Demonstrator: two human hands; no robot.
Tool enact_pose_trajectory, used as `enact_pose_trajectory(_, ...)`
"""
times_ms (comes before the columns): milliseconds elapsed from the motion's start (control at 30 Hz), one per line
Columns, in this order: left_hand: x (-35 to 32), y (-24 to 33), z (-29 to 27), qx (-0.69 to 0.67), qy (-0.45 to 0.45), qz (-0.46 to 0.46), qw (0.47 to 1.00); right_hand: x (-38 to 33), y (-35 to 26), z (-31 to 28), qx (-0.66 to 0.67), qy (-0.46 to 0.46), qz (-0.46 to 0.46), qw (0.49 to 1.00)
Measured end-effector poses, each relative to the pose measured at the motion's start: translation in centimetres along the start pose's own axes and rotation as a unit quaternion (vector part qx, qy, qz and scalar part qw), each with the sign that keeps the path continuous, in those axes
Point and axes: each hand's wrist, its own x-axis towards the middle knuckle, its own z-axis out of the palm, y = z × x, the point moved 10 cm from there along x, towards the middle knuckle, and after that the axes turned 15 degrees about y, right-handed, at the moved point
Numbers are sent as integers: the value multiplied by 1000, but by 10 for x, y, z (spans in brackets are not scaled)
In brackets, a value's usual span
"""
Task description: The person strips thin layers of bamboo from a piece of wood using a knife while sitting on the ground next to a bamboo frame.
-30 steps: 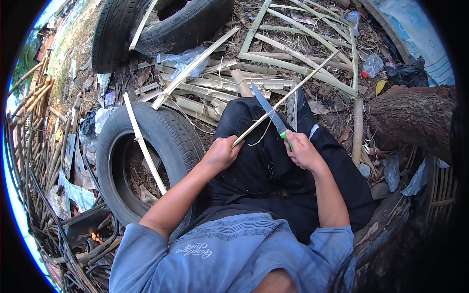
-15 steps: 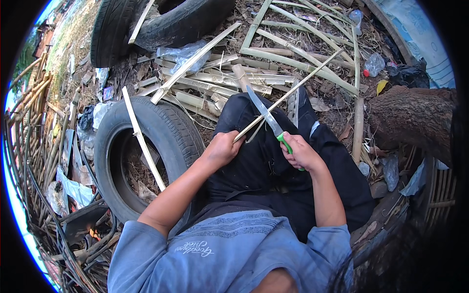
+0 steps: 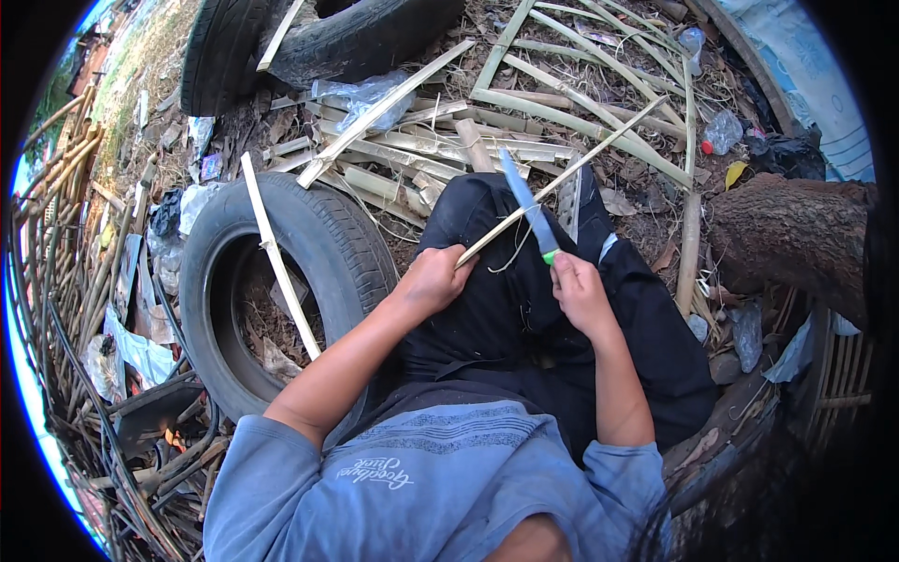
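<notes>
Our left hand (image 3: 435,281) gripping a thin stick (image 3: 599,150), our right hand (image 3: 579,288) clasping a knife (image 3: 539,228) — blade crossing the stick — tyre (image 3: 346,234) at left, pale strips (image 3: 403,157) far.

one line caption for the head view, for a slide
Left hand grips a strip while the right hand holds a knife across it, beside a tyre.

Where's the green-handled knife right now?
In the head view, just right of centre: the knife is in the right hand, crossing the pale strip that the left hand holds.
</notes>
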Motion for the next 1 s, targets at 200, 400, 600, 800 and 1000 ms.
enact_pose_trajectory(200,1,2,3,-6,5,7,1000,-14,14,16,30,-66,83,994)
enact_pose_trajectory(400,-3,1,3,-4,10,13,1000,-15,10,18,20,-63,59,996)
enact_pose_trajectory(600,-3,6,4,-1,6,9,1000,-29,11,26,21,-129,156,979)
enact_pose_trajectory(800,-3,2,-3,3,1,-11,1000,-36,24,41,26,-167,205,964)
enact_pose_trajectory(1000,-6,2,-5,7,-39,-39,998,-36,29,45,60,-142,195,969)
